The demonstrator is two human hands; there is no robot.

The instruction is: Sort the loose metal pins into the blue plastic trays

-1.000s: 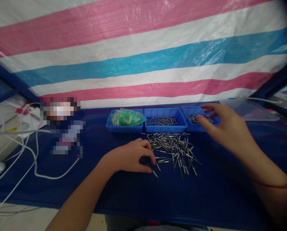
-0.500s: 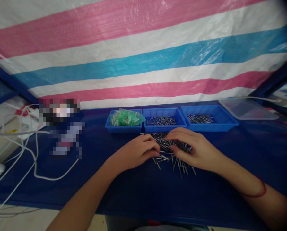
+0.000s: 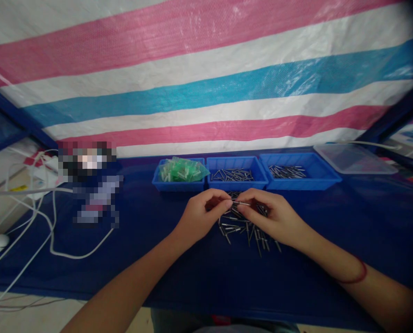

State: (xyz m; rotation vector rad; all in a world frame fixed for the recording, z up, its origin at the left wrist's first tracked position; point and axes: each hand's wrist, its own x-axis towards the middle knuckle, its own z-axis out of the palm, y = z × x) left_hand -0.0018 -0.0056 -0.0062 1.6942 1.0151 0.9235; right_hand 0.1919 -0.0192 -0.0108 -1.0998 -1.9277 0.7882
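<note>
A: Status: our left hand [image 3: 201, 216] and right hand [image 3: 274, 216] each pinch one end of a single pin [image 3: 240, 203], thumb against forefinger. It sits level, just above the loose pile [image 3: 250, 229], in front of the middle tray [image 3: 236, 187].
B: Weak point?
A: Grip area. Thin, smooth shaft, tiny bite. If we ease either pinch, we'd expect it to drop into the pile and get lost among lookalikes.
B: Else?
A: Our right palm hangs low over the pile; a sideways drag could scatter pins across the cloth [image 3: 296, 273]. The middle tray and right tray [image 3: 301, 184] sit side by side, so a misdrop looks easy.
</note>
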